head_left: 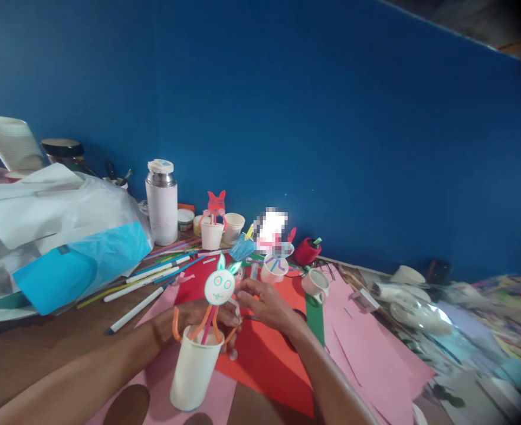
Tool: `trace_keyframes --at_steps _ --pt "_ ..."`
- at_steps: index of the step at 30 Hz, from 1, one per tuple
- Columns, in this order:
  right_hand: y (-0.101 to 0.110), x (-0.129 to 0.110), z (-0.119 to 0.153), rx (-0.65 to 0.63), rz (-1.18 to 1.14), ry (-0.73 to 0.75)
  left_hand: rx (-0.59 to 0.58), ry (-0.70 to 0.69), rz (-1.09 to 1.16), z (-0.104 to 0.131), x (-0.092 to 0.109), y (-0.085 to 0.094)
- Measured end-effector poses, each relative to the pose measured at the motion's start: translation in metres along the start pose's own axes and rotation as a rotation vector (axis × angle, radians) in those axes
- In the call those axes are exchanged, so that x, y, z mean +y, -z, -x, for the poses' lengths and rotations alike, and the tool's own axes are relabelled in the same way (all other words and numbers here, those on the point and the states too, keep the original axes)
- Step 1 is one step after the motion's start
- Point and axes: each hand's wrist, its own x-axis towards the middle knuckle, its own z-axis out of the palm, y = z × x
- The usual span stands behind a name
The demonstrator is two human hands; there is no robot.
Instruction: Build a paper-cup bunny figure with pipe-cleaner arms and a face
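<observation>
— Paper cup point(195, 372) first: where is it on your feed?

— Low in the middle, white, standing tilted on a pink sheet point(375, 360) near the table's front edge. I see orange and pink straws point(207, 326) rising out of it, carrying a round paper bunny face point(219, 287) with two pointed ears, drawn in green and pink.

— And the hands?

— My left hand point(198, 316) sits behind the cup's rim, fingers curled among the straws; how tightly it grips them I cannot tell. My right hand point(264, 304) is just beside the bunny face, fingers bent and pinching at something thin by its edge. The two hands are close together, nearly touching.

— Other containers?

— A white thermos flask point(161, 203) with a capped lid stands at the back. Near it, a white cup holds a red paper animal point(216, 203) on straws, and another empty-looking cup point(233, 227) sits beside that. Further right, two small white cups point(315, 283) lie on the red sheet point(264, 354), and a red apple-shaped pot point(307, 251) stands by the wall. A clear plastic bag point(65, 236) on the left holds papers and something blue.

— Any writing?

— None I can read.
</observation>
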Motion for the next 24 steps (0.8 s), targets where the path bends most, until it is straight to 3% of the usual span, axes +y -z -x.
trace_keyframes --at_steps 5,9,14,17,24 --pt "-0.005 0.001 -0.001 -0.051 -0.031 -0.077 0.051 0.121 -0.153 -0.002 0.007 -0.005" --pt "-0.006 0.004 -0.002 -0.09 -0.097 -0.106 0.096 0.193 -0.15 -0.006 0.008 -0.006" --pt "-0.007 0.006 -0.005 -0.04 -0.138 -0.078 0.053 0.077 -0.099 -0.007 -0.002 0.003" --pt "-0.007 0.007 -0.007 0.048 -0.1 -0.059 0.03 0.048 -0.015 -0.005 -0.002 0.001" --pt "-0.01 0.012 -0.009 0.1 -0.176 -0.067 0.05 -0.03 0.022 -0.008 -0.002 -0.001"
